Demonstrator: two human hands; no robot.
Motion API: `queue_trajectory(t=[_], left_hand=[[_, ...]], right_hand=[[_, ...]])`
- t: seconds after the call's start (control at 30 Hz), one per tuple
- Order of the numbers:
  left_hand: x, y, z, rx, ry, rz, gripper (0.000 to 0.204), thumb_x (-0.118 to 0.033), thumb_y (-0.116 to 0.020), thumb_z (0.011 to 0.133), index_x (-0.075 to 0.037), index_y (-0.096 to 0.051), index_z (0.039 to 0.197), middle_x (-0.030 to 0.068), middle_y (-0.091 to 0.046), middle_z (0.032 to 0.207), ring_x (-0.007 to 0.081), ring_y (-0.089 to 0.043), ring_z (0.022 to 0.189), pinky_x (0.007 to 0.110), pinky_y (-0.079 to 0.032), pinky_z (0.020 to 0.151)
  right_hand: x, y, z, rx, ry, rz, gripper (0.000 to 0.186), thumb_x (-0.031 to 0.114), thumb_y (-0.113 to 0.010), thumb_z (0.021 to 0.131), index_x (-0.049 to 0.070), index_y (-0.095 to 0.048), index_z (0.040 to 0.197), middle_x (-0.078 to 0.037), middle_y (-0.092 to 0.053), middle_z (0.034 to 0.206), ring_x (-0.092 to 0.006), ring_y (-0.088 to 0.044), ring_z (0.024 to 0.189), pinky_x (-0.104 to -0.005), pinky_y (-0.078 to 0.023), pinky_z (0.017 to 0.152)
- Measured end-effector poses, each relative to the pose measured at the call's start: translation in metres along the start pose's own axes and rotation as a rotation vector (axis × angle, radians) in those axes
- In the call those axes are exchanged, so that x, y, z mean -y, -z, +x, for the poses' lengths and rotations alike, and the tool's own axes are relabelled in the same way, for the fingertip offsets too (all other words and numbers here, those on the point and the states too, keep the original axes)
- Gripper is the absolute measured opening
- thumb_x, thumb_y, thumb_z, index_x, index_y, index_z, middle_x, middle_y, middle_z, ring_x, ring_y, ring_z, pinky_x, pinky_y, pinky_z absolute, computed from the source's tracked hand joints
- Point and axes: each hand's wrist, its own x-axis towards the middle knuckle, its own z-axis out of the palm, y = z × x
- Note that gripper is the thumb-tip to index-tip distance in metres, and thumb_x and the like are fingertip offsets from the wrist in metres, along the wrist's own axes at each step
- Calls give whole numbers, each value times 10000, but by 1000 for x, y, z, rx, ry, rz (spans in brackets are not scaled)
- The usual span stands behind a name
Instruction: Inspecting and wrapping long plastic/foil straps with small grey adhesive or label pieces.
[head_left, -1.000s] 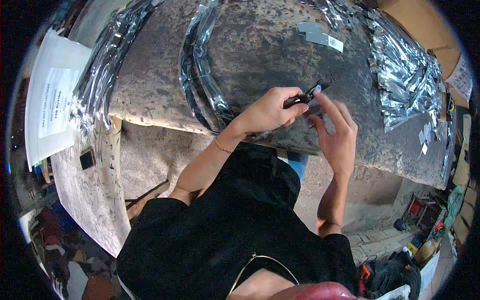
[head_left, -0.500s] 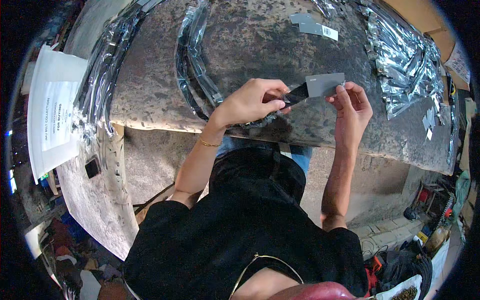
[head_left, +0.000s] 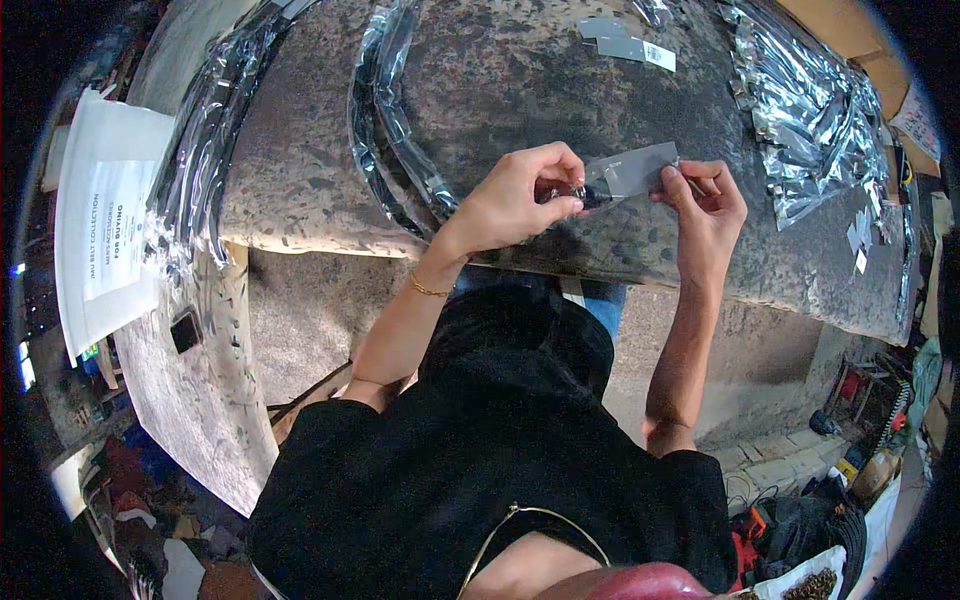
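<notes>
My left hand (head_left: 515,200) is closed on the dark end of a black belt (head_left: 402,120) in a clear plastic sleeve. The belt loops across the table beyond my left wrist. Between thumb and fingers, my right hand (head_left: 706,210) pinches the right end of a flat grey card tag (head_left: 645,168). The tag's left end meets the dark belt end beside my left fingertips. Whether it is inside the sleeve or lying over it, I cannot tell. Both hands are raised over the table's near edge.
More sleeved belts (head_left: 225,110) lie along the table's left side, by a white box (head_left: 110,230). Several grey tags (head_left: 618,45) rest at the back. A shiny heap of plastic sleeves (head_left: 815,120) covers the right side, with small tags (head_left: 858,240) near it.
The grey tag has shifted left toward my left hand and tilted more, and less of the dark belt end shows. My left hand has moved slightly right.
</notes>
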Motion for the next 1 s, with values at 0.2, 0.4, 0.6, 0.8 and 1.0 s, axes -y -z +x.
queue_trajectory(t=[0.2,0.4,0.6,0.8,1.0], left_hand=[[-2,-4,1,25,41,-81,217,-2,-672,809,-12,-537,978,30,-632,899,81,-596,863,231,-467,734],[-13,-8,10,51,109,-102,191,-50,-648,843,5,-540,991,72,-674,863,88,-610,811,240,-479,706],[-11,-11,24,79,93,-38,170,-87,-637,863,12,-545,966,75,-674,792,87,-612,734,245,-481,651],[-18,-16,36,204,70,214,175,-113,-642,866,17,-539,923,81,-663,742,90,-618,704,261,-472,583],[-27,-22,45,142,62,119,169,-106,-652,854,12,-536,886,55,-630,706,77,-570,650,273,-457,565]], right_hand=[[4,-3,4,160,-87,-36,95,12,-683,819,-25,-602,851,-66,-646,796,-118,-625,711,-248,-526,631],[-1,-7,-6,168,-120,-81,80,24,-695,806,-22,-633,826,-61,-657,776,-108,-628,715,-232,-501,648],[-3,2,-7,147,-143,-80,83,38,-674,829,-32,-649,867,-47,-657,785,-90,-611,733,-217,-482,661],[3,21,-3,154,-67,-162,102,43,-666,840,-38,-652,900,-40,-657,798,-85,-609,734,-213,-477,659],[-2,18,-5,124,-32,-180,82,40,-659,852,-27,-633,892,-38,-656,805,-83,-604,741,-215,-478,680]])
